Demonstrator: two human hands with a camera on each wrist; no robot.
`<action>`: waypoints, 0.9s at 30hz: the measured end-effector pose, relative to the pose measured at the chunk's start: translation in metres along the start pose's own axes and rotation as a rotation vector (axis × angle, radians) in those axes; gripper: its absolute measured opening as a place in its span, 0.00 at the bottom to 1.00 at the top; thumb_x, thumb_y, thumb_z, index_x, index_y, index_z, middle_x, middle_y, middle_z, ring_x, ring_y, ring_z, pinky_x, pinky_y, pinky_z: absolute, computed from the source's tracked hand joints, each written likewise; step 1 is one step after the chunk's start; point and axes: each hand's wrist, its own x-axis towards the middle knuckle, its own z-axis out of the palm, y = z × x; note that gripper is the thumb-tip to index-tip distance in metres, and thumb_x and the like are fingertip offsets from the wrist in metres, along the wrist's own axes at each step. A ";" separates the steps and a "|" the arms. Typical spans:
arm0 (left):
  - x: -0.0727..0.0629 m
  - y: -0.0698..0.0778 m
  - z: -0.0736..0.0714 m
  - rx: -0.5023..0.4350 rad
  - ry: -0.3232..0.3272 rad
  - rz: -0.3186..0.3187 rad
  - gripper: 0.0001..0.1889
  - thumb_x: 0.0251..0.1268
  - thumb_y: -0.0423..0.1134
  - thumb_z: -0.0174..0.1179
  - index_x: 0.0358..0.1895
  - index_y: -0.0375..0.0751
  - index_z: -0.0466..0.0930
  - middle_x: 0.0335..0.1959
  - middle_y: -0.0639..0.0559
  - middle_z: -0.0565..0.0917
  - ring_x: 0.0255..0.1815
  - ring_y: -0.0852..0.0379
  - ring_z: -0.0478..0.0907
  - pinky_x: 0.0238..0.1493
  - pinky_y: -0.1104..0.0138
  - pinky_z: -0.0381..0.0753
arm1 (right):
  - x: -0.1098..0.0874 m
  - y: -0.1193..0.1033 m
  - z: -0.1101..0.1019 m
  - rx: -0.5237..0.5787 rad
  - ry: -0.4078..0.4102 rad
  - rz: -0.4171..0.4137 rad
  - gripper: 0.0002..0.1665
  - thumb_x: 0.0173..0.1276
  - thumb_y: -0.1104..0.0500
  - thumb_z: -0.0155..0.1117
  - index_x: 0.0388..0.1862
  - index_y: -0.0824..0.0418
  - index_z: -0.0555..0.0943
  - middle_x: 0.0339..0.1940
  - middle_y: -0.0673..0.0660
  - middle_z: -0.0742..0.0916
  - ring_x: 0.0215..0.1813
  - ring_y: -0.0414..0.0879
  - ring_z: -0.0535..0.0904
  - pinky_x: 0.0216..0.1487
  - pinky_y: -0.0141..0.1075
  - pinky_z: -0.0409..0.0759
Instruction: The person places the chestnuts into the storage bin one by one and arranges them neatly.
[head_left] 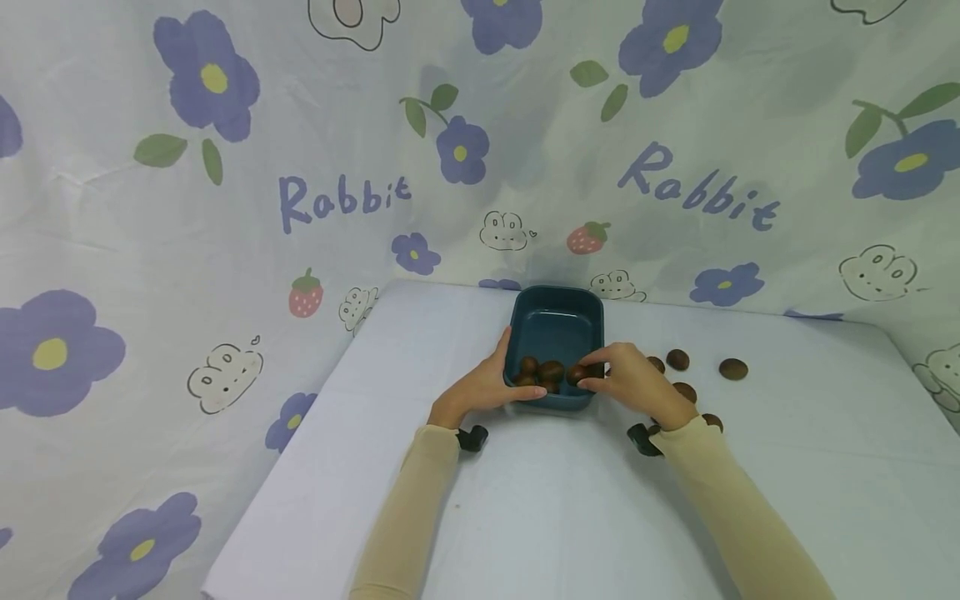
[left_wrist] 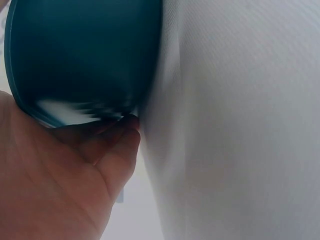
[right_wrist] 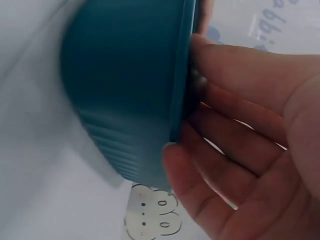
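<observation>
A deep teal rectangular container (head_left: 557,332) stands on the table, with several glossy brown chestnuts (head_left: 551,371) gathered at its near end. My left hand (head_left: 486,385) grips the near left corner, its thumb over the near rim and its fingers along the outer left wall. In the left wrist view those fingers (left_wrist: 117,155) curl against the container wall (left_wrist: 85,50). Over the right rim, my right hand (head_left: 636,382) pinches one chestnut (head_left: 577,375) inside the container. From the right wrist, the container's side (right_wrist: 125,85) largely hides that chestnut behind the rim.
Several loose chestnuts (head_left: 733,369) lie on the white table (head_left: 540,508) right of the container, some partly hidden by my right hand and wrist. A patterned cloth (head_left: 450,83) hangs behind the table and along its left side. Each wrist carries a small black camera (head_left: 472,438).
</observation>
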 end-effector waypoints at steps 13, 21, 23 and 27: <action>-0.001 0.002 0.000 0.003 -0.003 -0.016 0.71 0.52 0.72 0.71 0.85 0.59 0.23 0.88 0.51 0.41 0.86 0.47 0.51 0.80 0.40 0.59 | 0.020 -0.006 -0.003 -0.023 -0.179 -0.002 0.12 0.63 0.62 0.78 0.44 0.64 0.91 0.41 0.56 0.93 0.40 0.42 0.85 0.41 0.37 0.86; -0.002 0.001 -0.001 0.003 -0.003 -0.038 0.71 0.52 0.72 0.72 0.84 0.60 0.23 0.88 0.53 0.39 0.87 0.48 0.49 0.81 0.41 0.57 | 0.032 -0.009 0.003 -0.020 -0.255 0.068 0.08 0.62 0.62 0.78 0.39 0.63 0.92 0.36 0.53 0.93 0.38 0.42 0.87 0.42 0.39 0.87; -0.002 0.000 -0.001 0.008 -0.009 -0.053 0.72 0.51 0.73 0.71 0.84 0.60 0.21 0.88 0.55 0.37 0.87 0.48 0.47 0.82 0.42 0.56 | 0.034 -0.010 0.005 -0.028 -0.268 0.067 0.06 0.62 0.63 0.78 0.38 0.63 0.92 0.34 0.53 0.93 0.36 0.42 0.86 0.41 0.38 0.87; -0.002 0.000 -0.002 0.014 -0.018 -0.072 0.73 0.51 0.74 0.71 0.84 0.61 0.20 0.88 0.56 0.34 0.88 0.48 0.44 0.83 0.42 0.54 | 0.036 -0.011 0.007 -0.051 -0.274 0.062 0.03 0.62 0.64 0.77 0.35 0.62 0.92 0.32 0.52 0.92 0.32 0.41 0.84 0.38 0.36 0.85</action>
